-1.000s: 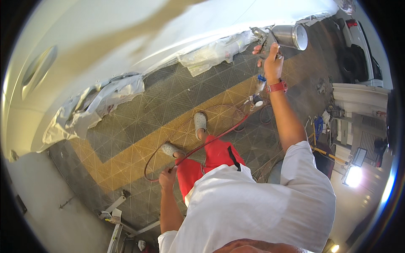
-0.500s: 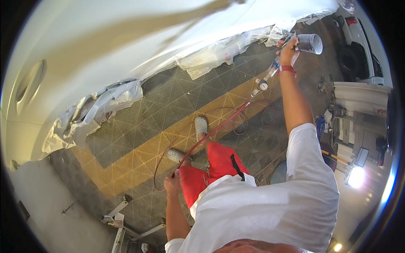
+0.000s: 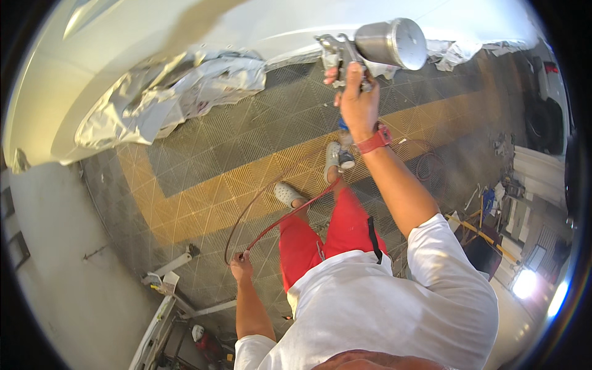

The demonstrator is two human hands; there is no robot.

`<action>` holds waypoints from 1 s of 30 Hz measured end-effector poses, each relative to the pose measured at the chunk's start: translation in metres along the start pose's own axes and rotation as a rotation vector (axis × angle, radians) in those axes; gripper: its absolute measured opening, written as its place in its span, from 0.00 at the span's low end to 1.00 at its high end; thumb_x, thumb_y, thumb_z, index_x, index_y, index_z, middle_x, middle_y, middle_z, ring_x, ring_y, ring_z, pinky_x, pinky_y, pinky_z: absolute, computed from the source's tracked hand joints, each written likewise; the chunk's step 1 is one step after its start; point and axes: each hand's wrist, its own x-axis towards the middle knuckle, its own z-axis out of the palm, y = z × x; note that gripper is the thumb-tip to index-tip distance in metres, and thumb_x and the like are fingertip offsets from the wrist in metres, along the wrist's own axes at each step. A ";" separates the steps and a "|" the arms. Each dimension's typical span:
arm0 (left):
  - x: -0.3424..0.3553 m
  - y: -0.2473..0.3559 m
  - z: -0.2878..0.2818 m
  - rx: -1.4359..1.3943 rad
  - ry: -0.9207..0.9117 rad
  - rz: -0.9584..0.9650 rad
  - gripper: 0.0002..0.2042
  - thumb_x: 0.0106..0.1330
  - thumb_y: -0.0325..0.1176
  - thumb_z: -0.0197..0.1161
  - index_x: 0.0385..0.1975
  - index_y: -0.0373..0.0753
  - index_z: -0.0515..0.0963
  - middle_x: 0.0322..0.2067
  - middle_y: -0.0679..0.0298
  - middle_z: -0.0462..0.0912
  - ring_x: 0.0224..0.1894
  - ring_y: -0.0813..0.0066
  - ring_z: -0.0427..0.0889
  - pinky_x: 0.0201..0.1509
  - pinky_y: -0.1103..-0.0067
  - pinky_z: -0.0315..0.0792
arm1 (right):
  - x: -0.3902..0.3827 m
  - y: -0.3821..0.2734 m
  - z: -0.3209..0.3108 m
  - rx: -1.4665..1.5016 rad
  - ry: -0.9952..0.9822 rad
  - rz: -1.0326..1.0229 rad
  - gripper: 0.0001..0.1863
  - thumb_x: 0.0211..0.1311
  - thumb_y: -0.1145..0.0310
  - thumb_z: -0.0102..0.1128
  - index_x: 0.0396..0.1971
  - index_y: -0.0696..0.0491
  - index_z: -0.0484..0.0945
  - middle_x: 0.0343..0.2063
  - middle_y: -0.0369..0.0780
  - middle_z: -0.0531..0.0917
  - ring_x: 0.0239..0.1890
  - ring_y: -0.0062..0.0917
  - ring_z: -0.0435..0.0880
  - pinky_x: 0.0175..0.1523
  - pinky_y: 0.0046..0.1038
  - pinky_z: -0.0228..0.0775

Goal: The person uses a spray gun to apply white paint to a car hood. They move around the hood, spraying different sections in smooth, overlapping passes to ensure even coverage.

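My right hand (image 3: 359, 102) is raised beside a white car body (image 3: 290, 21) and closed round the handle of a spray gun (image 3: 336, 50). The gun's metal cup (image 3: 381, 43) juts out to the right of the hand. Crumpled masking sheets (image 3: 213, 83) hang along the body's lower edge, below and left of the gun. Lower down, my left hand (image 3: 241, 266) grips a red air hose (image 3: 271, 228). The hose runs up across my legs towards the gun's fittings, partly hidden behind my right wrist.
Grey floor tiles with a yellow band (image 3: 203, 213) lie under my feet, with loose hose loops (image 3: 430, 163) at the right. A metal stand (image 3: 169, 271) is at the lower left. At the right are a bright work light (image 3: 524, 283) and cluttered shelving; another vehicle (image 3: 549, 105) stands beyond.
My right hand has moved left with the spray gun, which now looks larger and closer. The view has shifted along the car body. My left hand still holds the hose.
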 end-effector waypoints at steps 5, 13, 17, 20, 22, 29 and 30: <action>0.007 -0.074 -0.001 -0.037 -0.034 -0.108 0.21 0.73 0.48 0.63 0.50 0.33 0.82 0.41 0.54 0.85 0.42 0.57 0.84 0.50 0.66 0.76 | -0.047 0.005 0.106 0.006 -0.182 -0.032 0.26 0.74 0.51 0.57 0.59 0.56 0.79 0.27 0.41 0.88 0.30 0.22 0.87 0.36 0.28 0.77; 0.001 -0.102 0.028 -0.057 -0.095 -0.080 0.23 0.72 0.52 0.63 0.49 0.35 0.82 0.42 0.54 0.85 0.44 0.53 0.84 0.50 0.63 0.77 | -0.055 0.014 0.156 0.089 -0.410 -0.023 0.28 0.75 0.47 0.55 0.61 0.54 0.79 0.27 0.38 0.88 0.27 0.23 0.87 0.34 0.29 0.78; -0.005 -0.050 0.034 0.014 -0.115 -0.019 0.22 0.71 0.51 0.64 0.49 0.36 0.82 0.45 0.54 0.86 0.44 0.54 0.84 0.58 0.59 0.74 | -0.028 0.032 0.087 -0.098 -0.294 0.114 0.25 0.78 0.48 0.49 0.52 0.54 0.83 0.25 0.35 0.88 0.26 0.21 0.87 0.30 0.24 0.76; -0.005 -0.007 0.047 0.054 -0.091 0.064 0.22 0.70 0.50 0.64 0.49 0.35 0.83 0.44 0.54 0.86 0.44 0.54 0.85 0.63 0.56 0.70 | -0.002 0.053 0.013 -0.043 -0.140 0.006 0.23 0.80 0.50 0.47 0.42 0.54 0.84 0.29 0.35 0.88 0.28 0.20 0.86 0.25 0.23 0.71; -0.003 0.025 0.060 0.132 -0.057 0.162 0.21 0.69 0.49 0.65 0.47 0.36 0.83 0.41 0.55 0.88 0.43 0.53 0.86 0.66 0.54 0.67 | 0.016 0.059 -0.039 -0.016 -0.064 0.062 0.25 0.80 0.50 0.46 0.39 0.55 0.84 0.32 0.36 0.88 0.30 0.20 0.86 0.24 0.23 0.69; -0.008 0.172 0.070 0.155 -0.167 0.383 0.16 0.66 0.46 0.69 0.37 0.37 0.85 0.34 0.58 0.90 0.39 0.51 0.88 0.67 0.55 0.67 | 0.090 0.088 -0.203 -0.044 0.129 0.048 0.29 0.80 0.45 0.45 0.35 0.58 0.80 0.33 0.40 0.87 0.34 0.22 0.86 0.24 0.24 0.67; -0.011 0.189 0.076 0.164 -0.163 0.412 0.16 0.66 0.46 0.69 0.36 0.37 0.85 0.34 0.57 0.90 0.38 0.51 0.88 0.66 0.55 0.67 | 0.102 0.091 -0.225 -0.046 0.143 0.052 0.29 0.80 0.45 0.44 0.35 0.58 0.79 0.33 0.40 0.87 0.34 0.23 0.86 0.24 0.24 0.67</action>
